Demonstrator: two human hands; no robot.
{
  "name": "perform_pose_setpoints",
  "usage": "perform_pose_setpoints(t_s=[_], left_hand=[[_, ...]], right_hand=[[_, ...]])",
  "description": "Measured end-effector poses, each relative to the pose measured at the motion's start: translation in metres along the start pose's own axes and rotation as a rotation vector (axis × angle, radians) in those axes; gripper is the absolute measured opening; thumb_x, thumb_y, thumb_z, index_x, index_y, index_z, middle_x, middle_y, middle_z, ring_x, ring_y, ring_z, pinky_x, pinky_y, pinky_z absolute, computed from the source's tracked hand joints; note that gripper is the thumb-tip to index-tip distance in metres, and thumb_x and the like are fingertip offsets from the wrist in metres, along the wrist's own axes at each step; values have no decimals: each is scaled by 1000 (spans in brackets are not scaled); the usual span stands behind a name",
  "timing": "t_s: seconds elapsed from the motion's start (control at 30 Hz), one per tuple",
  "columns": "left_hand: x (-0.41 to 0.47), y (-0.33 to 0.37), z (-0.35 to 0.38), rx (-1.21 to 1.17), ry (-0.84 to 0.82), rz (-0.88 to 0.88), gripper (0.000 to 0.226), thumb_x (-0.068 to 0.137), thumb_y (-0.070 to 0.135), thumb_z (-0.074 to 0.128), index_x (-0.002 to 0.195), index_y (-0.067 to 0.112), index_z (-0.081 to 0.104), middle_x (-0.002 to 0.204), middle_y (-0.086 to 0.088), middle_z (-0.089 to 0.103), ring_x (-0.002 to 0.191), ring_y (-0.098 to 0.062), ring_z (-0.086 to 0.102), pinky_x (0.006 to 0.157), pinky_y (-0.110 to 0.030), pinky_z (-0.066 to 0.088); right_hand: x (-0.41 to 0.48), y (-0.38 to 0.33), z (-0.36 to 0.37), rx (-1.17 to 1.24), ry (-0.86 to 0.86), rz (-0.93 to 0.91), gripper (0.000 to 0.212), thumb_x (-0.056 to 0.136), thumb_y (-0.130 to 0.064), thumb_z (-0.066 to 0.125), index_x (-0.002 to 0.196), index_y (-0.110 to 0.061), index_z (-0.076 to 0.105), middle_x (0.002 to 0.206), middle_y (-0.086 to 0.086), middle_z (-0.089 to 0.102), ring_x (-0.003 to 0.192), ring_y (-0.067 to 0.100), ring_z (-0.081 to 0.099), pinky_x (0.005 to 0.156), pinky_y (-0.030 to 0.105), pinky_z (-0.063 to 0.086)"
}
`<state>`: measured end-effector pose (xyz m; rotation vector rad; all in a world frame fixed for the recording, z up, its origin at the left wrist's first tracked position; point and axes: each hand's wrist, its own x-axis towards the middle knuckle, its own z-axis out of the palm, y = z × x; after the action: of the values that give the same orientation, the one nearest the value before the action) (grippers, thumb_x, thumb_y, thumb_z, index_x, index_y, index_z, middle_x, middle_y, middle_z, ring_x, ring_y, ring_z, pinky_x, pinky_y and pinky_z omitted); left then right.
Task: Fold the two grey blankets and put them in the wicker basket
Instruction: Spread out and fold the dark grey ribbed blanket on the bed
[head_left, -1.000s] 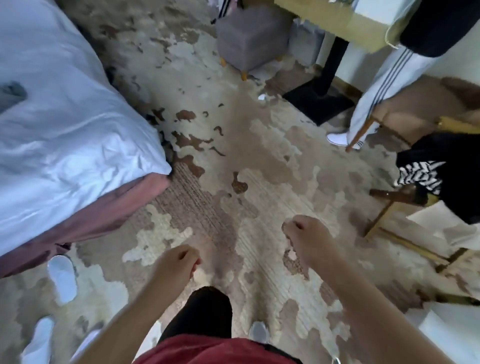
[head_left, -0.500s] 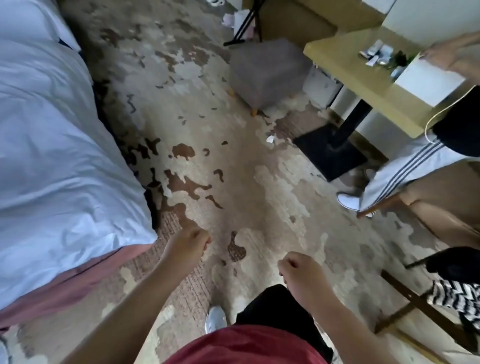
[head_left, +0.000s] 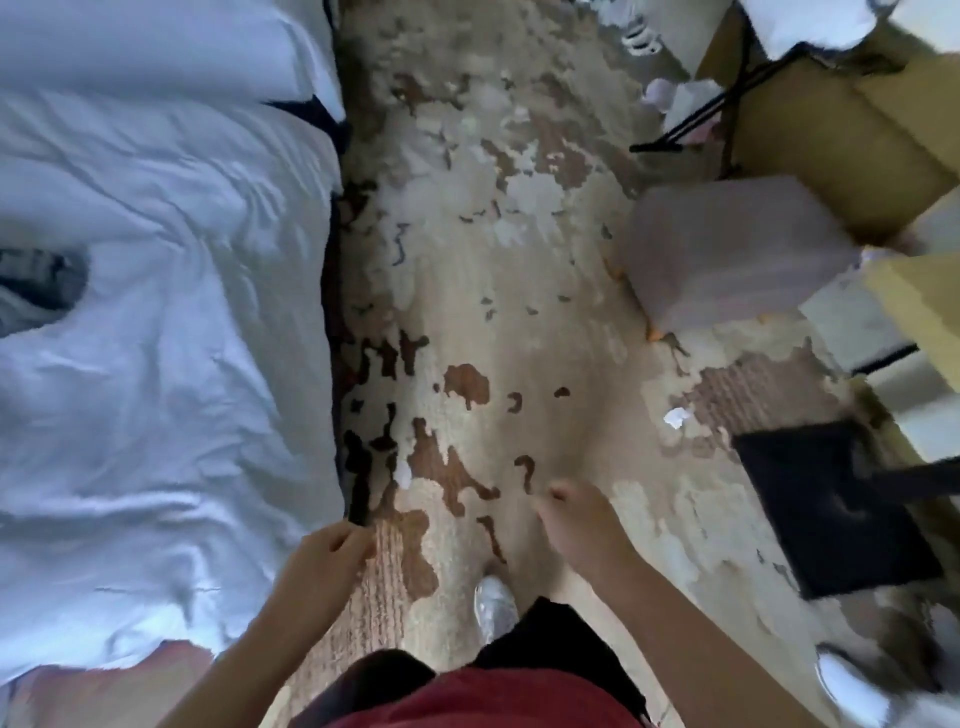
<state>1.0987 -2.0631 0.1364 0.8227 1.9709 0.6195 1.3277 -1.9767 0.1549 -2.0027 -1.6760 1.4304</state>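
We stood beside the bed (head_left: 156, 364), on patterned carpet (head_left: 519, 260).
Our left hand (head_left: 327, 558) and right hand (head_left: 576, 519) were curled closed, empty; we could read no writing.

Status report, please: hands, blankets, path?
Left hand and right hand loosely closed, empty. Grey fabric, possibly blanket, on bed. Basket unseen. Carpet ahead clear.

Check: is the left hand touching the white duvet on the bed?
Cannot tell. In the head view the left hand, loosely closed and holding nothing, sits right at the white duvet's edge; blur hides any gap or contact.
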Motion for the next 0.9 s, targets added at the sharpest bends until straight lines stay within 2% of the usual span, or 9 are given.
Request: perform_pose_setpoints(t_s=[0.13, 0.2, 0.3, 0.37, 0.43, 0.5, 0.6, 0.77, 0.9], left_hand=[[23, -15, -56, -219, 238, -280, 30, 77, 26, 60, 49, 15, 58, 45, 2, 56, 54, -22, 53, 61, -32, 40], [35, -27, -77, -368, 329, -383, 25, 68, 28, 55, 46, 14, 56, 42, 2, 52, 51, -24, 49, 62, -33, 40], [68, -51, -101, -528, 436, -521, 38, 84, 8, 56, 46, 12, 56, 42, 1, 49, 49, -22, 45, 58, -31, 39], [103, -63, -119, -574, 464, -563, 38, 86, 5, 53, 49, 12, 57, 42, 1, 51, 46, -20, 47, 54, -27, 40], [147, -60, -144, -593, 455, -566, 37, 84, 6, 54, 48, 12, 56, 42, 1, 52, 45, -18, 47, 54, -26, 40], [194, -43, -176, -632, 446, -533, 35, 85, 6, 54, 51, 11, 58, 44, 1, 53, 47, -19, 48, 55, -27, 39], [262, -1, -241, -660, 478, -402, 30, 87, 10, 54, 58, 10, 61, 54, -3, 55, 53, -18, 50, 57, -26, 40], [348, 50, -345, -637, 576, -224, 29, 87, 17, 52, 60, 14, 61, 59, 0, 57, 55, -15, 52, 57, -26, 43], [385, 24, -387, -690, 657, -329, 29, 87, 17, 52, 61, 14, 61, 61, -2, 56, 57, -18, 50, 60, -27, 41]], right_hand=[[86, -142, 18, -113, -185, -257, 19, 84, -14, 45, 66, -12, 45, 61, 10, 37, 55, 18, 35, 54, 29, 29], [120, -208, 46, -136, -259, -347, 21, 83, -16, 47, 63, -10, 47, 59, 8, 43, 57, 19, 42, 56, 30, 33], [162, -281, 101, -189, -357, -434, 24, 77, -20, 48, 64, 0, 46, 58, 8, 43, 57, 19, 42, 58, 30, 33], [186, -310, 134, -259, -404, -467, 24, 76, -19, 47, 69, 4, 44, 61, 9, 41, 57, 18, 38, 58, 30, 29], [210, -324, 154, -296, -440, -428, 22, 78, -17, 47, 66, 0, 43, 59, 7, 40, 56, 17, 38, 57, 29, 29], [231, -331, 161, -333, -472, -338, 23, 79, -18, 47, 57, -12, 43, 56, 3, 41, 55, 17, 39, 55, 30, 31], [260, -346, 158, -497, -478, -275, 24, 79, -25, 47, 55, -23, 44, 55, 0, 45, 54, 17, 43, 57, 31, 35], [309, -393, 177, -520, -474, -166, 25, 85, -15, 49, 61, -15, 45, 57, 3, 43, 55, 18, 40, 56, 31, 35], [363, -462, 238, -592, -601, -240, 25, 84, -12, 48, 60, -14, 44, 55, 3, 40, 55, 18, 37, 54, 31, 31]])
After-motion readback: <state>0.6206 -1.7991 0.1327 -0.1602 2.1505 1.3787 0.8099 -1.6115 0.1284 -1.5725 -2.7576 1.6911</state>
